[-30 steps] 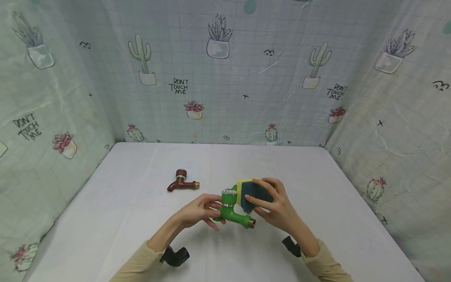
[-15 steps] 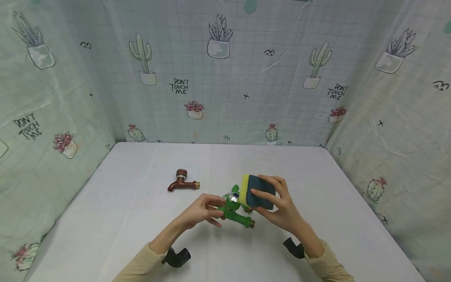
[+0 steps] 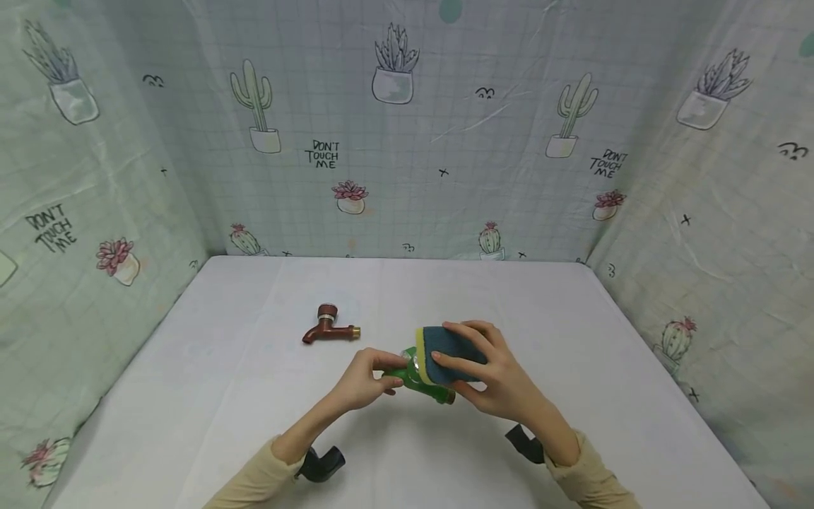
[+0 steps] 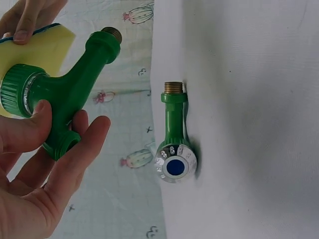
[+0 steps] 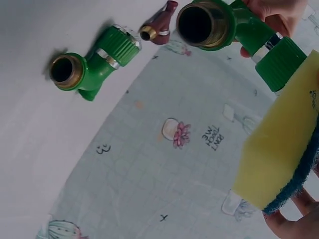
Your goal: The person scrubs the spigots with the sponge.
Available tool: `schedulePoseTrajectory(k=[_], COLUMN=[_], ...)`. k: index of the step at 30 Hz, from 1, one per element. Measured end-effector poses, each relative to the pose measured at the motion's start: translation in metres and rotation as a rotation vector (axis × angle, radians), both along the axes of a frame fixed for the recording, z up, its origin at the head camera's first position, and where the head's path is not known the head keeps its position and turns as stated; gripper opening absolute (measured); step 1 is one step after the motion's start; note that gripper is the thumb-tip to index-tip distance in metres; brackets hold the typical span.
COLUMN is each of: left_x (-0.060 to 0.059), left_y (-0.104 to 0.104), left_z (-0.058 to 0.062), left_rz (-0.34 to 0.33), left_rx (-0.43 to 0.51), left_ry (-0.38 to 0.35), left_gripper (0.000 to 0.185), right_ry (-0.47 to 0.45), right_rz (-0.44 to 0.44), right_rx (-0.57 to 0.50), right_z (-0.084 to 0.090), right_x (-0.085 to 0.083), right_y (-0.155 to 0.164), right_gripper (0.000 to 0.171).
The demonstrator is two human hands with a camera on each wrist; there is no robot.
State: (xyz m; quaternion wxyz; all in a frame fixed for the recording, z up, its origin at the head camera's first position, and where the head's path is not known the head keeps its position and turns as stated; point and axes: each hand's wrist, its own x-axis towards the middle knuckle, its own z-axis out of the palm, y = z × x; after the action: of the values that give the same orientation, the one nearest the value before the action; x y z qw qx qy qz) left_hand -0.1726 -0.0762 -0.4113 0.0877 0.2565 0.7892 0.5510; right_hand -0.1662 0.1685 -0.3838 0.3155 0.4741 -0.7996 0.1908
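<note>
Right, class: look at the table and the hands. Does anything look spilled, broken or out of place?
Nothing stands out. The left hand holds a green tap, and the right hand holds a sponge against it. A brown tap and a second green tap lie loose on the table, whole, with no spill.

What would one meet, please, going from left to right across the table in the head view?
Brown tap → left hand → green tap → sponge → right hand.
</note>
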Motion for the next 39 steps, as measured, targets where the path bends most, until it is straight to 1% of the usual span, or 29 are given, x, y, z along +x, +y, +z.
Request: schedulePoseTrajectory(k=[3, 7, 11, 15, 18, 20, 22, 25, 27, 29, 32, 35, 39], left_x=[0.0, -0.002, -0.008, -0.015, -0.019, -0.02, -0.02, -0.021, -0.02, -0.019, -0.017, -0.016, -0.017], left_y=[0.002, 0.004, 0.004, 0.0, -0.001, 0.0, 0.002, 0.006, 0.009, 0.012, 0.017, 0.02, 0.021], left_z=[-0.001, -0.003, -0.006, -0.011, -0.013, -0.013, -0.012, -0.008, -0.007, -0.005, -0.004, -0.004, -0.006], left_rz=[0.006, -0.012, -0.031, -0.035, -0.012, 0.011, 0.038, 0.095, 0.151, 0.203, 0.277, 0.333, 0.366], left_rx=[0.013, 0.037, 0.101, 0.275, 0.425, 0.508, 0.588, 0.69, 0.727, 0.734, 0.72, 0.704, 0.695], left_ry=[0.015, 0.014, -0.026, -0.129, -0.257, -0.341, -0.423, -0.52, -0.575, -0.613, -0.634, -0.622, -0.607], left_gripper=[0.028, 0.028, 0.029, 0.033, 0.034, 0.035, 0.032, 0.029, 0.027, 0.027, 0.027, 0.029, 0.031], right_ry=[0.012, 0.028, -0.024, -0.081, -0.079, -0.075, -0.064, -0.032, 0.0, 0.03, 0.059, 0.071, 0.079], right_rz=[-0.012, -0.008, 0.001, 0.008, 0.024, 0.03, 0.032, 0.033, 0.036, 0.038, 0.031, 0.018, 0.012], right_rx=[0.028, 0.029, -0.008, -0.079, -0.121, -0.136, -0.147, -0.151, -0.147, -0.139, -0.116, -0.088, -0.068], right_z=[0.004, 0.009, 0.014, 0.017, 0.018, 0.018, 0.017, 0.015, 0.013, 0.011, 0.008, 0.004, 0.001], right_x=[0.002, 0.002, -0.003, -0.009, -0.012, -0.012, -0.013, -0.013, -0.013, -0.013, -0.014, -0.013, -0.013], right_y=[-0.002, -0.006, -0.011, -0.012, -0.012, -0.012, -0.013, -0.014, -0.015, -0.016, -0.018, -0.018, -0.018], right_gripper=[0.038, 0.037, 0.037, 0.038, 0.038, 0.038, 0.038, 0.037, 0.036, 0.035, 0.033, 0.034, 0.035])
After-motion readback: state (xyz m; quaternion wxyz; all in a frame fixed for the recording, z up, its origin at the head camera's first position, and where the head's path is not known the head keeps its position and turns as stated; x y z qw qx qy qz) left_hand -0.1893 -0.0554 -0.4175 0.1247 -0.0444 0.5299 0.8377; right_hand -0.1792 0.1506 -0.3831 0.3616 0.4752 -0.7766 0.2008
